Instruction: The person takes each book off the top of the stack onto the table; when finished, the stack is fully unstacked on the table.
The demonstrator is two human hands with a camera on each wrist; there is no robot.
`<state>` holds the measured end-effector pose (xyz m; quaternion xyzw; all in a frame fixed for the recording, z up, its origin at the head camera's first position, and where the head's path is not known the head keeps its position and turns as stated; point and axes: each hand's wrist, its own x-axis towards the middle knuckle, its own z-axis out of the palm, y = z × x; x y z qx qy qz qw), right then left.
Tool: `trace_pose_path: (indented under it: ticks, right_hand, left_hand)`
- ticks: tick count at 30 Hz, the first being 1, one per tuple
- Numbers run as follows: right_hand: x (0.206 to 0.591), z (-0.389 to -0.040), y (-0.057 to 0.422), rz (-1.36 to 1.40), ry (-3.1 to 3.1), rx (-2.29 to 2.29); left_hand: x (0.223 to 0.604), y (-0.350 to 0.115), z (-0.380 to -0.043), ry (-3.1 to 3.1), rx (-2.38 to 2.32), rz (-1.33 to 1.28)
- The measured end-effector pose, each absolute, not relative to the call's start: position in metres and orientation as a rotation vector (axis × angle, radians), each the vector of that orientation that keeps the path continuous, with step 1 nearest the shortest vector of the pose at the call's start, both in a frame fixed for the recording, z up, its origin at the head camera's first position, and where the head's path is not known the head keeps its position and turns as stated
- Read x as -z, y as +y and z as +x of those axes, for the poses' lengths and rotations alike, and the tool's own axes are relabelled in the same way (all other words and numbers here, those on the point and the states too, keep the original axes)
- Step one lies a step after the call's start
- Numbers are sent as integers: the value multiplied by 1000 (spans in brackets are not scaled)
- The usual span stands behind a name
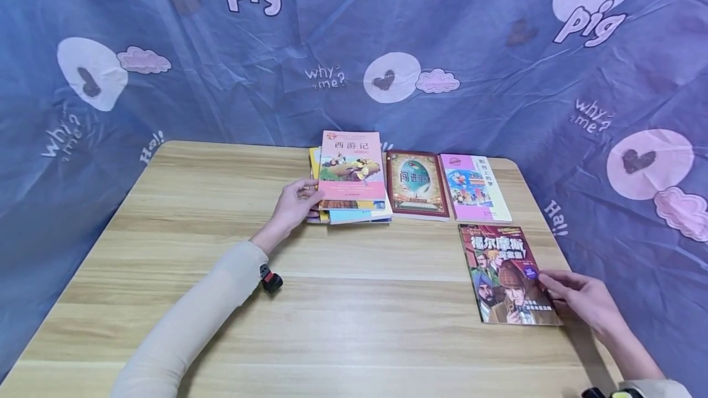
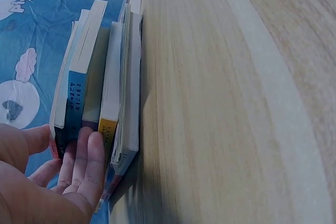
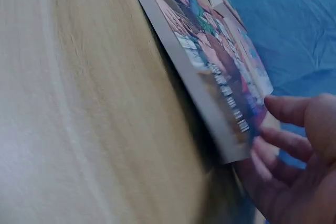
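Observation:
My left hand (image 1: 297, 204) is at the left side of a book stack, its thumb at the edge of the pink-covered top book (image 1: 352, 167). In the left wrist view the fingers (image 2: 82, 158) lie against the spines, including a blue-spined book (image 2: 77, 95) and a yellow-spined book (image 2: 108, 129). My right hand (image 1: 586, 300) pinches the right edge of a detective-themed paperback (image 1: 506, 275), thumb on the cover and fingers beneath. In the right wrist view this paperback (image 3: 210, 72) tilts, with a dark shadow along its lower edge.
Right of the stack lie a dark-red bordered book (image 1: 417, 207) and a pink-and-white book (image 1: 500, 198), side by side near the back edge. The wooden table (image 1: 354, 324) stretches in front of them. A blue printed cloth (image 1: 343, 35) hangs behind and around it.

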<state>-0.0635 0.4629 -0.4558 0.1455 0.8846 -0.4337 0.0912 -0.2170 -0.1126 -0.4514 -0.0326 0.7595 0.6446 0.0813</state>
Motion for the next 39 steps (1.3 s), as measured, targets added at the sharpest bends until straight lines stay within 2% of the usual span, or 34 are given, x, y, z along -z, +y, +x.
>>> trace_pose_path:
  ticks: [3,7,23,33,39]
  right_hand:
    - [448,-66,454,404,2792,1186]
    - [439,-80,430,316,2848,1263]
    - [423,-173,293,42,2397,1735]
    - [421,-233,226,90,2192,1888]
    - [420,-257,192,153,2161,1902]
  left_hand:
    - [451,-113,-217,2272,-1918,-95]
    - [451,-113,-217,2266,-1909,-97]
    - [453,-113,-219,2264,-1924,-91]
    - [451,-111,-218,2264,-1931,-90]
    - [450,-113,-217,2269,-1924,-107]
